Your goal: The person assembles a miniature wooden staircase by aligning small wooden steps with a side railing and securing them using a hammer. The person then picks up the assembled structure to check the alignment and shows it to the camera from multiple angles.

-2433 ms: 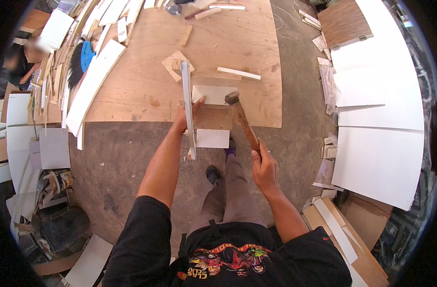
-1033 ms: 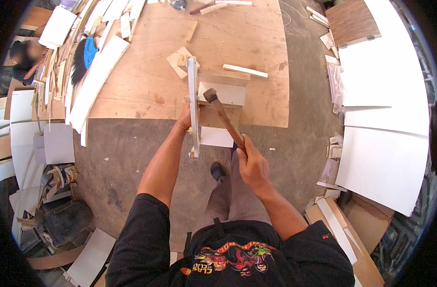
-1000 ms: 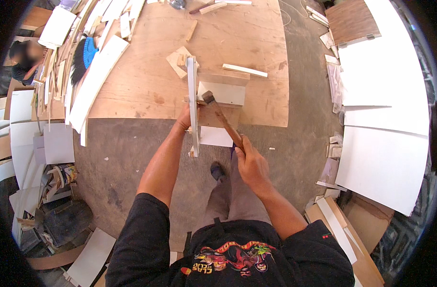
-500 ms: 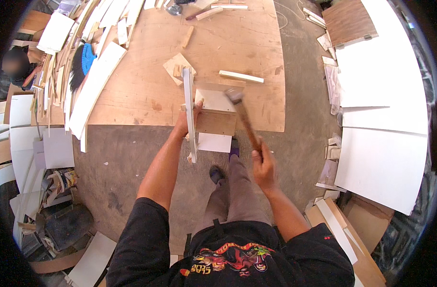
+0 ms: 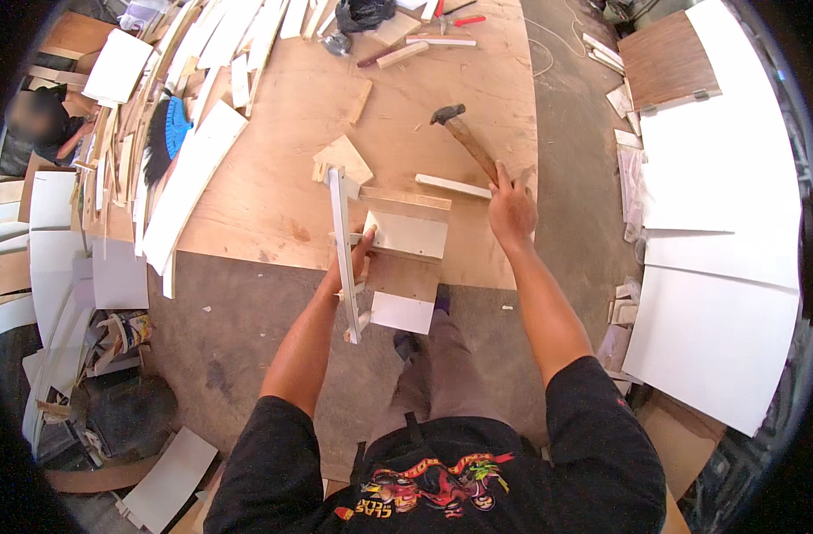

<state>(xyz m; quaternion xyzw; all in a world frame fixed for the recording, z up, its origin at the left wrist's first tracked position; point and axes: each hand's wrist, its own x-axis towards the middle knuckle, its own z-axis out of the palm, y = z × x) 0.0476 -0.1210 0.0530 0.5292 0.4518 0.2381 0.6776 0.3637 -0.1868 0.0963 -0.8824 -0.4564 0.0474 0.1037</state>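
My right hand is closed around the wooden handle of a hammer, raised over the board, its dark metal head pointing up and left. My left hand grips the left edge of a small box-like wooden assembly with white faces and bare plywood parts. An upright white strip frame stands at the assembly's left side, partly hiding my left wrist. The left fingertips are partly hidden. A white strip of wood lies on the board beside the hammer, and a small square plywood piece lies beyond the frame.
A large plywood board spans the work area. White strips and a blue-backed brush are piled at left, where another person sits. Red-handled pliers lie at the far end. Large white panels stand along the right.
My right hand has swung the hammer up and right, away from the box assembly. My left hand keeps its hold on the assembly. The whole view has shifted slightly.
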